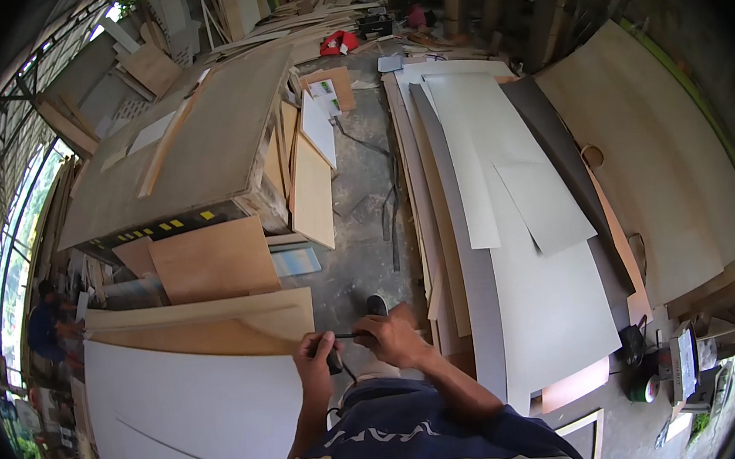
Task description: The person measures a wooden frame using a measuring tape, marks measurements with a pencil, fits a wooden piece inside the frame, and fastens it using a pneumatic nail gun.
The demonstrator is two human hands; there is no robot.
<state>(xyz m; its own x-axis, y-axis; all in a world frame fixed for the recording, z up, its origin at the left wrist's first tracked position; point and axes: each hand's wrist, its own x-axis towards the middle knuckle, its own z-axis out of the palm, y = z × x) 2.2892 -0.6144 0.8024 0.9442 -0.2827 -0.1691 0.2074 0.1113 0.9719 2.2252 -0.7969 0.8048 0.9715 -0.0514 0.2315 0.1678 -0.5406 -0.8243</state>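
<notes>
In front of my body, low in the head view, both hands are raised close together. My left hand [314,355] is closed on a dark object [334,360] whose kind I cannot make out. A short length of black cord [344,335] runs from it to my right hand [387,338], whose fingers are wrapped round the cord. A loose dark strand [349,373] hangs down below the left hand. Under the hands show a dark shoe [377,304] and the grey concrete floor [337,276].
White sheets [549,310] are stacked on my right, white boards [200,410] on my left. A large wooden workbench [201,130] stands ahead left, with brown panels [213,260] leaning at its front. Black straps [393,201] lie along the aisle. Another person [46,328] is at far left.
</notes>
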